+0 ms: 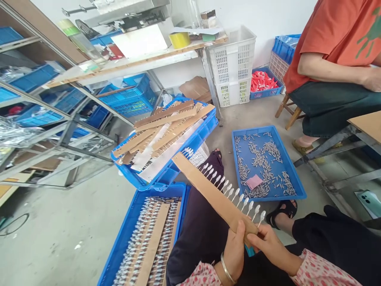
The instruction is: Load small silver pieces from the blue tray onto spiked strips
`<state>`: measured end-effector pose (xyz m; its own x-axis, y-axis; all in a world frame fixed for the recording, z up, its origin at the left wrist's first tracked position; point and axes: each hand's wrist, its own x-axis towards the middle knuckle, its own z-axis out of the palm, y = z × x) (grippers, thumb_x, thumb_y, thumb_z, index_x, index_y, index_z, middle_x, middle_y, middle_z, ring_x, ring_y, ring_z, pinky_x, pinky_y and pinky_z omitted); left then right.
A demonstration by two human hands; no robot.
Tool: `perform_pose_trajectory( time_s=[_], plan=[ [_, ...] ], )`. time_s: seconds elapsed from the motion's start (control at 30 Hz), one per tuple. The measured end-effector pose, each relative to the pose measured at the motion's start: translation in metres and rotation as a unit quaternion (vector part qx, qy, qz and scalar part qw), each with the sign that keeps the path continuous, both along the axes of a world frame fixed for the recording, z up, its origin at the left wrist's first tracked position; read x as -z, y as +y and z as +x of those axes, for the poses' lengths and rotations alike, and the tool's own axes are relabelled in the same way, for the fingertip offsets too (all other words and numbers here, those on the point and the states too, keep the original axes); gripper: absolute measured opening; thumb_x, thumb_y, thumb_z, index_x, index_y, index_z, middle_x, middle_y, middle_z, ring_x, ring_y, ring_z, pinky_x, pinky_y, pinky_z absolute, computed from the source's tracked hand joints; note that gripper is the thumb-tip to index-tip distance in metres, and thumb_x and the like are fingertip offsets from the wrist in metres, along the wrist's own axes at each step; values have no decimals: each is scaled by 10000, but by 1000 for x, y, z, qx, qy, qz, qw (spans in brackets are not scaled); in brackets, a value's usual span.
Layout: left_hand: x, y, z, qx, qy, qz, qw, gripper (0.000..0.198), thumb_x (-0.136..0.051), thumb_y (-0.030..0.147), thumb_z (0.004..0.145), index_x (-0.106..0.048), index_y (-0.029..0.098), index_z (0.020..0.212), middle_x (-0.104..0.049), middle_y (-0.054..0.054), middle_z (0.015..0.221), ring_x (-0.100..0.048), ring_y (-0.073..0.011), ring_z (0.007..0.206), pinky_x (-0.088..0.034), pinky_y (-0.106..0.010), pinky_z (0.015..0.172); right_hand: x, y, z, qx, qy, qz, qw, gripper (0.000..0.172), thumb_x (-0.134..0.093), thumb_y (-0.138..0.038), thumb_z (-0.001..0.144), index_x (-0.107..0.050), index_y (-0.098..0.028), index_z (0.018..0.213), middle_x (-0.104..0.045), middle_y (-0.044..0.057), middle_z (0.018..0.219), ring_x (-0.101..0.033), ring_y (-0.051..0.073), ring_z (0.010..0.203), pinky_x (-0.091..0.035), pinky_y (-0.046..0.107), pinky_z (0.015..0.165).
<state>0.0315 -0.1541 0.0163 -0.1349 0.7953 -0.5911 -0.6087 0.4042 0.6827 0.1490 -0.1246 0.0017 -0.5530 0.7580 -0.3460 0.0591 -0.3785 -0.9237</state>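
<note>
A long brown cardboard strip [208,194] slants above my lap, with a row of small silvery-white pieces [237,194] on thin stems along one edge. My left hand [233,252] is closed round its near end, thumb on top. At the same end my right hand [275,247] pinches the strip's tip with thumb and finger, close to the last piece; whatever else lies between those fingers is hidden. A bit of teal material [249,251] shows beneath the strip between the hands. Right of the strip, a shallow blue tray [300,190] holds scattered small grey pieces and a pink packet [254,182].
Beside my leg, a blue bin [119,242] contains strips with rows of silvery pieces. Another blue crate [205,127] beyond it is piled with strips. A workbench [190,49] and metal rack [68,139] stand behind. A seated person [327,51] is at right, near a table [369,123].
</note>
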Motion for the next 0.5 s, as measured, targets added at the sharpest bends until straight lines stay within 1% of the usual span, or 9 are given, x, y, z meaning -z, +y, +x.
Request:
perform_pose_trajectory(
  time_s=[0.07,0.13,0.23,0.27,0.33,0.4,0.5],
  plan=[
    [1,4,-9,-17,-29,-8,999,337,-648,437,787,-679,148,957,-699,-90,894,-633,-217,829,-478,-332,757,-2,0,1,7,-38,34,999,442,-556,-537,819,-593,-134,643,-512,11,581,-453,120,529,-378,235,500],
    [-2,14,-27,-52,-41,-4,998,295,-681,367,776,-679,153,980,-703,-88,938,-635,-212,845,-476,-334,781,-4,1,3,20,-81,77,994,435,-561,-534,812,-613,-140,634,-552,31,622,-498,147,581,-424,249,541],
    [-12,38,-62,-123,-30,41,991,296,-677,336,781,-673,167,1024,-713,-81,994,-644,-216,880,-475,-349,825,-6,2,6,26,-133,133,982,424,-582,-534,790,-636,-157,604,-594,48,645,-548,182,631,-472,267,586],
    [-17,47,-73,-137,-40,44,989,291,-661,343,793,-680,152,1012,-718,-87,997,-642,-221,920,-469,-354,862,-6,2,6,27,-146,148,978,423,-587,-536,782,-642,-162,593,-606,53,648,-559,191,640,-483,272,593],
    [-24,63,-92,-148,-99,33,983,307,-601,351,838,-674,128,1037,-722,-109,1019,-636,-227,983,-460,-362,909,-7,2,7,30,-169,177,969,423,-590,-543,770,-655,-170,583,-629,64,662,-576,206,655,-500,281,603],
    [-28,74,-103,-167,-146,26,975,308,-541,347,881,-660,131,1066,-731,-103,1001,-648,-209,966,-471,-359,903,-9,1,8,30,-186,199,962,419,-588,-546,766,-668,-178,582,-641,67,659,-587,209,650,-513,283,611],
    [-28,82,-109,-180,-183,29,966,301,-506,350,904,-647,151,1081,-741,-78,954,-670,-194,902,-500,-356,853,-11,-6,13,18,-201,213,956,404,-591,-533,768,-670,-198,557,-642,54,621,-589,193,588,-516,264,579]
  ],
)
